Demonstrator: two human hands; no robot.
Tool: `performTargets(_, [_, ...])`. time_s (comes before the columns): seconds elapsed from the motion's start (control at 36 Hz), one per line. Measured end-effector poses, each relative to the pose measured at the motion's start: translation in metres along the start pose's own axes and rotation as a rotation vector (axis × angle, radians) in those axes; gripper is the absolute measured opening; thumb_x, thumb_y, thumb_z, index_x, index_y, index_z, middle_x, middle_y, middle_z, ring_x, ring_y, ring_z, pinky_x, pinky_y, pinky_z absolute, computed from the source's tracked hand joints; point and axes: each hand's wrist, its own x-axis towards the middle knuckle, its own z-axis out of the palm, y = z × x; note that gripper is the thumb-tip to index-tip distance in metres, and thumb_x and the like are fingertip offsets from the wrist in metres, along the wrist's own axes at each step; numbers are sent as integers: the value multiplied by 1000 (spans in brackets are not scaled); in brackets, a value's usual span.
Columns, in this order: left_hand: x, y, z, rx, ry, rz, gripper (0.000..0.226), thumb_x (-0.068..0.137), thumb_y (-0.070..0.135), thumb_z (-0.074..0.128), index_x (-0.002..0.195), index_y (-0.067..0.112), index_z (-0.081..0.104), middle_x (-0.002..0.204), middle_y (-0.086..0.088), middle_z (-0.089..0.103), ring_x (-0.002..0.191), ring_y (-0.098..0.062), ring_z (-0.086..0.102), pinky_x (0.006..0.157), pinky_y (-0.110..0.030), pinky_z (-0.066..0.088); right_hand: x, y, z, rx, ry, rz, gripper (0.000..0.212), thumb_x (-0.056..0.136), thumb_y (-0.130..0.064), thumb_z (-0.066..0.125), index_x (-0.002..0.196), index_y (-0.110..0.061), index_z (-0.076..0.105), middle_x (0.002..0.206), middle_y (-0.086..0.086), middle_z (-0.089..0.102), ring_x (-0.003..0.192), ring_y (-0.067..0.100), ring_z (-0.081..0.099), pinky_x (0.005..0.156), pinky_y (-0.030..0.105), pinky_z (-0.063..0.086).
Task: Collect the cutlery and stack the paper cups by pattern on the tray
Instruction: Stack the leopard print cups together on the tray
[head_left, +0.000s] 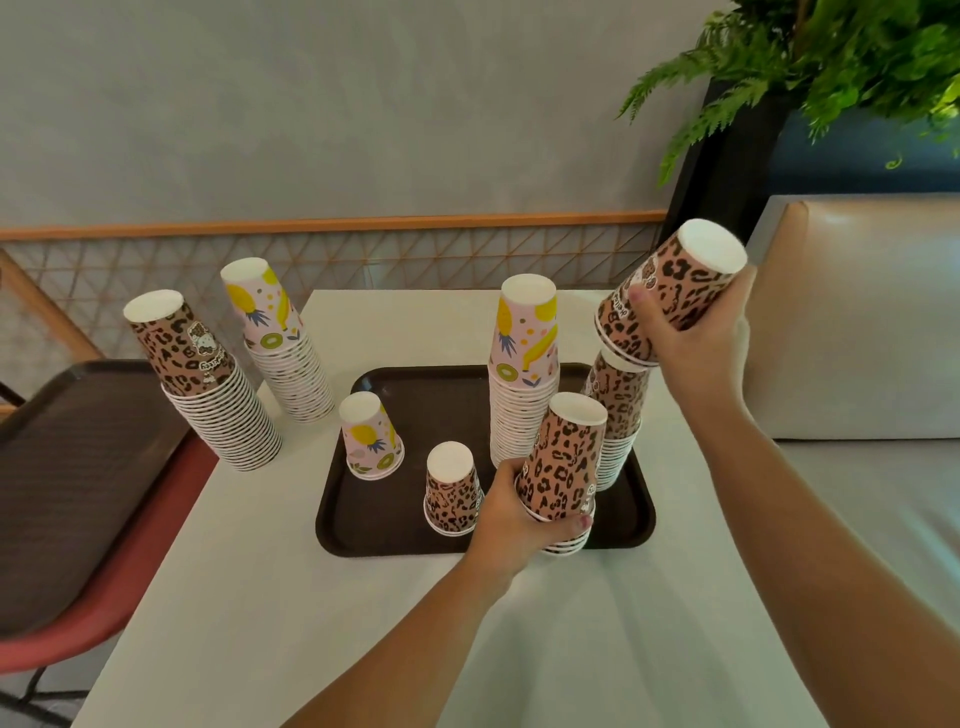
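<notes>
Head view: the right hand wraps its grip round a few nested leopard cups, bases up, axis tilted right, above the leopard stack at the tray right edge. The left hand clasps a short leopard stack, upside down, leaning slightly right, at the tray's near edge on the worktop
</notes>
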Motion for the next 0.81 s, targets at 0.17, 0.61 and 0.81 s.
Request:
performTargets(0.17, [1, 3, -1, 5, 6, 3, 82, 55, 19, 90, 120, 24, 42, 117, 7, 57, 111, -10, 53, 95, -30, 47, -12, 22, 7, -89, -139, 74, 70, 75, -32, 74, 129, -12, 34, 126, 4, 52, 109, 8, 48, 94, 33, 46])
performTargets(0.61, [-6, 23, 3, -89, 18, 22, 73, 59, 12, 87, 118, 23, 46, 111, 8, 60, 104, -5, 57, 86, -21, 48, -80, 19, 1, -66, -402, -76, 62, 77, -29, 73, 128, -19, 40, 121, -8, 53, 106, 0, 54, 82, -1, 38])
performTargets(0.81, [-11, 25, 4, -95, -51, 55, 93, 52, 18, 90, 130, 27, 41, 118, 10, 60, 112, -6, 57, 97, -36, 50, -91, 23, 8, -85, -497, 44, 67, 75, -38, 71, 132, -27, 38, 109, -17, 53, 98, -1, 52, 79, 6, 37])
